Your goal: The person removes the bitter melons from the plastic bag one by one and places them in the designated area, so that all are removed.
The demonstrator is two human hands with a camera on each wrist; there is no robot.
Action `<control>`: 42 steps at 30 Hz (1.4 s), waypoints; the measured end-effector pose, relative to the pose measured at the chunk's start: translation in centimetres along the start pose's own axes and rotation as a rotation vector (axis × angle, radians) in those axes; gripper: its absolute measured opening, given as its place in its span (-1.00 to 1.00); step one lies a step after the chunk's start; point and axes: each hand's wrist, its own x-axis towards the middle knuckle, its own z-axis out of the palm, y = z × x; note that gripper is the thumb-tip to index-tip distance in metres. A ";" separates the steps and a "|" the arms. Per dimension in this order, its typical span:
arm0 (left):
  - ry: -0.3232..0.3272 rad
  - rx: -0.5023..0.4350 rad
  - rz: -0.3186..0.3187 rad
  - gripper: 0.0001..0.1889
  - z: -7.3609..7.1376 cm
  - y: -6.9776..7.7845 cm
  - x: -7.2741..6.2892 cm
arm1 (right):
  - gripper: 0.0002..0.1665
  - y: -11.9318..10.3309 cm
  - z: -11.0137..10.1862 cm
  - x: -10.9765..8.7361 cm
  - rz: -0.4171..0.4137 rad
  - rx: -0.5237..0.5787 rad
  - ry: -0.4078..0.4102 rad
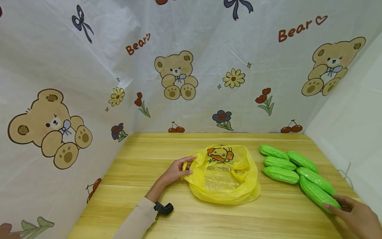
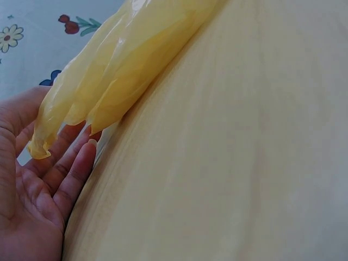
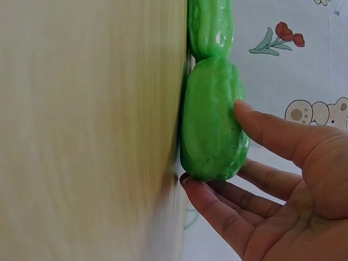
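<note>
A yellow plastic bag (image 1: 195, 191) with a duck print lies on the table, its mouth spread wide. At its left rim my left hand (image 1: 176, 170) holds the edge loosely between thumb and fingers; in the left wrist view the bag's thin film (image 2: 117, 70) hangs over the fingers. On the right, my right hand (image 1: 356, 212) grips the near end of a glossy green toy cucumber (image 1: 317, 194). The right wrist view has the thumb on one side of this cucumber (image 3: 212, 119) and fingers round its end. It lies on the table, touching another cucumber.
Several more green cucumbers (image 1: 280, 174) lie grouped at the right of the wooden table (image 1: 143, 156), beyond the right hand. A bear-printed cloth (image 1: 206, 109) closes off the back and left. A thin cord (image 1: 346, 174) hangs by the right edge.
</note>
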 end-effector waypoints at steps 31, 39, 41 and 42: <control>0.045 -0.051 0.006 -0.51 -0.5 -2.6 0.6 | -0.20 -2.3 -2.1 -0.1 -0.121 0.011 0.185; 0.111 -0.095 -0.112 -0.45 -1.4 -2.0 0.5 | -0.34 -5.5 -3.6 1.0 -0.266 0.016 0.249; 0.140 -0.103 -0.154 -0.40 -1.8 -1.7 0.6 | -0.34 -6.8 -3.9 1.3 -0.282 0.025 0.243; 0.152 -0.109 -0.167 -0.38 -2.1 -1.5 0.7 | -0.34 -7.4 -4.1 1.5 -0.290 0.030 0.239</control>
